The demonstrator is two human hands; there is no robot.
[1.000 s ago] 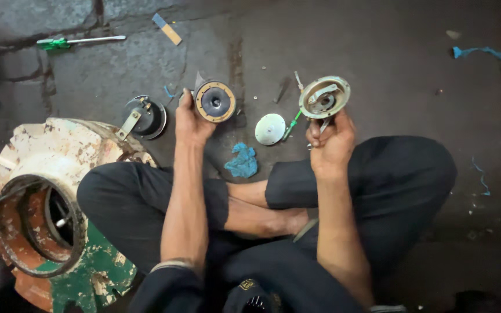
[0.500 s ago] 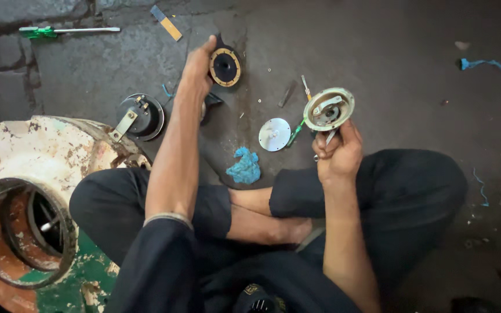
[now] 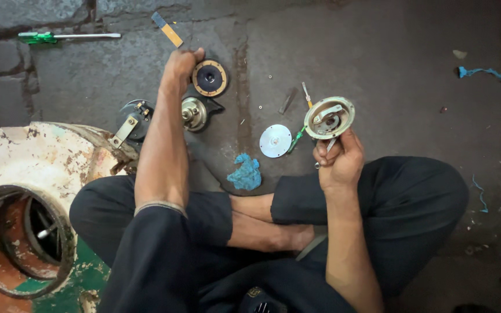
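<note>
My left hand [image 3: 181,65] reaches out across the concrete floor [image 3: 378,52], fingers curled onto the edge of a round black disc with a brass rim [image 3: 209,78] — it lies flat, just beyond a small brass part [image 3: 193,113]. My right hand [image 3: 337,162] grips a round pale-green plate [image 3: 329,117] from below, lifted above my knee — a silver disc [image 3: 275,141] lies nearby.

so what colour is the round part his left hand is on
Black centre with a brass-coloured rim: the round part under the left hand, seen in the head view.
</note>
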